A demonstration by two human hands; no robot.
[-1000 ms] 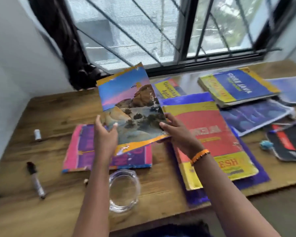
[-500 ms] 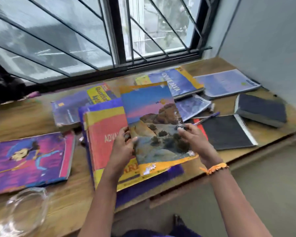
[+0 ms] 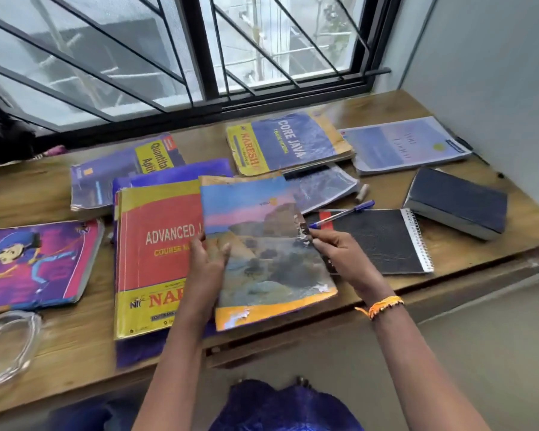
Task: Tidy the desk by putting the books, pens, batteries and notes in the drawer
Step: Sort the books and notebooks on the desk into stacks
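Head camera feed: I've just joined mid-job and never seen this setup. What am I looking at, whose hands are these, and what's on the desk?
There is no machine here. A person wears one wide-angle camera on the head, looking forward and down, so the arms reach in from the bottom edge.

Both hands hold one landscape-cover book: the left hand grips its left edge, the right hand its right edge. It sits over a red and yellow "Advanced" course book.

On the wooden desk under the barred window lie a "Core Java" book, a cartoon-cover book, a black spiral notebook with a blue pen on it, and a thick dark book. A glass dish sits at the far left.
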